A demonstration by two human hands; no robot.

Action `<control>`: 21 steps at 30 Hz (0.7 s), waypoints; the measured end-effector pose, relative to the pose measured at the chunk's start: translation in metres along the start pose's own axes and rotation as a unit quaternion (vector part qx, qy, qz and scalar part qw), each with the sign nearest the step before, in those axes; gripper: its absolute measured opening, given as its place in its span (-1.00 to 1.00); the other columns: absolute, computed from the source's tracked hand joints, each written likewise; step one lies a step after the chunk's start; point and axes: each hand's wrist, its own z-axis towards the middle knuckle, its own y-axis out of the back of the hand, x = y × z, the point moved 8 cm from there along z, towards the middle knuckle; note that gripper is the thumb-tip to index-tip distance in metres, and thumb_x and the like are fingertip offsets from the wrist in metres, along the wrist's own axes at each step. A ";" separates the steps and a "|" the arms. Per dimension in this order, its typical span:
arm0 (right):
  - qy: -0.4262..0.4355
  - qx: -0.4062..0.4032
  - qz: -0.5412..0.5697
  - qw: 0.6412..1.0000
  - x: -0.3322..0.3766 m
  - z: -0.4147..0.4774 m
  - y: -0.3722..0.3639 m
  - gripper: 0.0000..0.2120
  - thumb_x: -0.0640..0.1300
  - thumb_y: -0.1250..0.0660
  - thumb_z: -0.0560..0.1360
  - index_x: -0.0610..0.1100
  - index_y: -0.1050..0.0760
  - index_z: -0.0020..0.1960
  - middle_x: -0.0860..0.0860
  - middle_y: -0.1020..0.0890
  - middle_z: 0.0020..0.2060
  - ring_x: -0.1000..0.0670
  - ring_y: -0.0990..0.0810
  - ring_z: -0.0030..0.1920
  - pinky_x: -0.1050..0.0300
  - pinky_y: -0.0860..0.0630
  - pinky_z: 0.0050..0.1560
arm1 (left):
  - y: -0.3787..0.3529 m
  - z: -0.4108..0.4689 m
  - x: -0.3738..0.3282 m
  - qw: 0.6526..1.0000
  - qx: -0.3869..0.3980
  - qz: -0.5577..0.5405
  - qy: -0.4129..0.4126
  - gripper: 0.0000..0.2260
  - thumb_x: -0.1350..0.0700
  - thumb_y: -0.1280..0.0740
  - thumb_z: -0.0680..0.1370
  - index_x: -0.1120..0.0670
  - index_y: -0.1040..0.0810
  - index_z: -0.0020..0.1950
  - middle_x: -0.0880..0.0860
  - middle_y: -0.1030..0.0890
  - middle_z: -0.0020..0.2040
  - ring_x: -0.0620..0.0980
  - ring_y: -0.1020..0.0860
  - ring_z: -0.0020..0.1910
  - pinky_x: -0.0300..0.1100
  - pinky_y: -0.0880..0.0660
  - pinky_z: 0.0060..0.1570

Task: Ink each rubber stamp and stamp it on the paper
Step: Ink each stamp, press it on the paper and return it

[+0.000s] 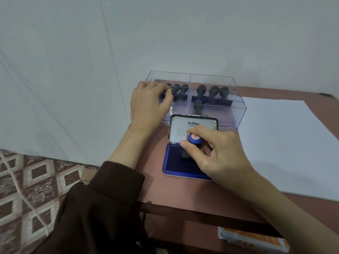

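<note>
On the reddish-brown table (pixel 183 195), the right hand (pixel 220 154) pinches a black-bodied rubber stamp with a round blue knob (pixel 194 139), its base set on the dark blue pad of the open rectangular ink pad tin (pixel 176 165). Right of the tin lies a white paper sheet (pixel 284 143). Just beyond the tin's raised lid stands a clear plastic two-compartment box (pixel 234 107) of dark-handled stamps (pixel 212 92); the left hand (pixel 148 103) curls into its left compartment, whether gripping a stamp is unclear.

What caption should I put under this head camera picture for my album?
Right hand holds a blue-topped stamp on the ink pad while left hand reaches into the clear box.
</note>
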 end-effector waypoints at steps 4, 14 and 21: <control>0.004 -0.005 -0.014 1.000 -0.001 0.001 0.000 -0.83 -0.07 -0.34 0.44 -0.16 -0.52 -0.23 0.23 -0.24 -0.60 0.16 -0.36 -0.51 0.46 -0.20 -0.46 | -0.001 0.000 0.001 1.000 0.004 -0.001 0.004 -0.80 0.10 -0.24 0.50 0.09 -0.66 -0.09 -0.01 -0.66 -0.14 0.09 -0.48 0.00 -0.19 -0.30 -0.10; 0.023 -0.009 -0.021 0.999 0.002 0.000 -0.001 -0.86 -0.09 -0.35 0.44 -0.14 -0.49 -0.23 0.25 -0.20 -0.59 0.25 -0.35 -0.51 0.50 -0.19 -0.45 | -0.001 -0.001 -0.001 1.000 0.004 0.003 0.003 -0.82 0.11 -0.26 0.50 0.09 -0.65 -0.10 -0.02 -0.66 -0.14 0.07 -0.48 0.01 -0.17 -0.31 -0.10; 0.016 0.005 -0.022 1.000 -0.002 0.001 -0.004 -0.84 -0.06 -0.32 0.45 -0.15 -0.49 -0.22 0.19 -0.29 -0.58 0.19 -0.38 -0.48 0.49 -0.22 -0.43 | 0.000 -0.001 -0.001 1.000 0.003 0.008 0.002 -0.82 0.11 -0.26 0.50 0.10 -0.65 -0.12 -0.01 -0.66 -0.16 0.07 -0.49 0.00 -0.18 -0.29 -0.10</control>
